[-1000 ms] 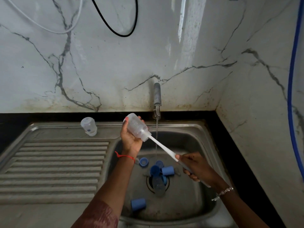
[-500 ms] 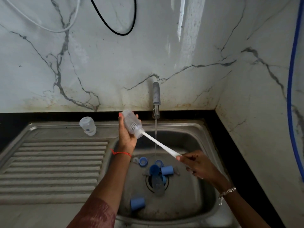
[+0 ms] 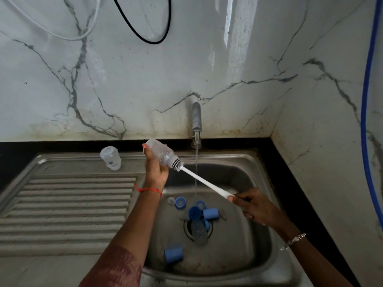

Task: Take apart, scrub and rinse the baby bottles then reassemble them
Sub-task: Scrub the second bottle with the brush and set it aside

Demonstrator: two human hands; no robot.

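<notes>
Two hands at work above a steel sink basin (image 3: 255,204). Left hand (image 3: 154,172) raised near the tap (image 3: 196,121), fingers and thumb wrapped round a clear baby bottle (image 3: 160,154). The bottle is tilted, base up toward the wall, mouth pointing down and right. Right hand (image 3: 257,208) lower, over the basin's right side, fingers curled tight on the end of a white bottle brush (image 3: 204,182). Brush handle runs up-left to the bottle; bristle head (image 3: 178,164) sits at the mouth, partly showing outside it. Thin water stream (image 3: 195,177) falls from the tap and crosses the handle's line.

In the basin: second clear bottle (image 3: 199,230) lying flat across the drain, blue caps (image 3: 211,213) and blue rings (image 3: 180,202) clustered beside it, one lone blue cap (image 3: 173,255) apart toward the near wall. Third bottle (image 3: 110,158) stands on the back ledge, apparently mouth-down, beyond the ribbed drainboard (image 3: 62,204). Red thread (image 3: 148,189) on left wrist, beaded bracelet (image 3: 293,241) on right
</notes>
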